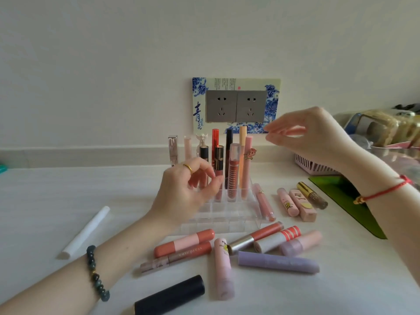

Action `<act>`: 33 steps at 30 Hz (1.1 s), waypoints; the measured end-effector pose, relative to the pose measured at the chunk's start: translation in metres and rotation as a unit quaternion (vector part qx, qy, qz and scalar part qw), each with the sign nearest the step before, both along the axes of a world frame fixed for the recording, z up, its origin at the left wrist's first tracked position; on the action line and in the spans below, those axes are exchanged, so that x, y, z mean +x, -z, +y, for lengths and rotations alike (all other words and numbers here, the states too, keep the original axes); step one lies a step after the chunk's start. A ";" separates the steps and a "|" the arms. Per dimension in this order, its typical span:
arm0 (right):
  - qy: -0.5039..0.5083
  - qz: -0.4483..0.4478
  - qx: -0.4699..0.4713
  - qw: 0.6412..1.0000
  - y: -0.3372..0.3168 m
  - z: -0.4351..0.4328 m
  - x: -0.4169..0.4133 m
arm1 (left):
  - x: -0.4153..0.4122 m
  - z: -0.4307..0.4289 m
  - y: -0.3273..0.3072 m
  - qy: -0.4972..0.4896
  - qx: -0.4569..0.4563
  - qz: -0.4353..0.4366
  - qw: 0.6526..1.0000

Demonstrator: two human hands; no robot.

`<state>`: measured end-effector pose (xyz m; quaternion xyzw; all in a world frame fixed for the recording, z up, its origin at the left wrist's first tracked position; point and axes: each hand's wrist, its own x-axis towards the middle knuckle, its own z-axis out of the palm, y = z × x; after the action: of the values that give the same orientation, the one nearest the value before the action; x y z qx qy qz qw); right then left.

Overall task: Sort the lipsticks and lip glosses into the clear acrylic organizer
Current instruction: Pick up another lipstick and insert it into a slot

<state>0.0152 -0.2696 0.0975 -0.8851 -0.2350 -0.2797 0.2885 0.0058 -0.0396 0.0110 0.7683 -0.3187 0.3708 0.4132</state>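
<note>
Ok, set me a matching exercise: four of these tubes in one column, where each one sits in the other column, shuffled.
Things:
1. white tube
2. navy tube
3. clear-capped red gloss
4. gold-capped tube

Places:
a. standing in the organizer
b. lying right of the organizer, by the green mat
c. lying alone, left of the organizer
d. lying nearest the camera

Pairs: 1-c, 2-d, 3-a, 4-b.

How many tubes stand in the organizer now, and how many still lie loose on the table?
Standing tubes in the organizer: 9 in view; the left hand may hide more
Loose tubes on the table: 13, counting the white stick
Total: 22
</note>
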 end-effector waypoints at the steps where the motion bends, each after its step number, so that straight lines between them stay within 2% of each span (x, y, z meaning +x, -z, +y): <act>1: 0.015 0.018 -0.006 1.000 0.007 -0.008 0.006 | -0.004 -0.008 0.001 0.024 0.022 -0.005 0.999; 4: 0.041 0.074 -0.025 0.996 0.030 -0.028 0.023 | -0.011 -0.032 0.003 0.064 0.107 0.002 0.992; 8: 0.050 0.153 -0.090 0.983 0.064 -0.038 0.044 | -0.006 -0.054 0.007 0.023 0.237 0.038 0.971; 11: 0.072 0.193 -0.111 0.972 0.086 -0.037 0.057 | -0.002 -0.063 0.012 0.012 0.279 0.042 0.959; 25: 0.180 0.249 -0.178 0.935 0.103 -0.003 0.082 | -0.006 -0.053 0.017 0.023 0.273 0.066 0.960; 33: 0.175 0.283 -0.046 0.942 0.089 -0.004 0.078 | -0.008 -0.034 0.015 0.029 0.214 0.106 0.971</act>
<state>0.0928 -0.2741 0.0083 -0.9671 0.0019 -0.0529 0.2488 -0.0025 -0.0737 -0.0041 0.8641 -0.3675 0.1983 0.2808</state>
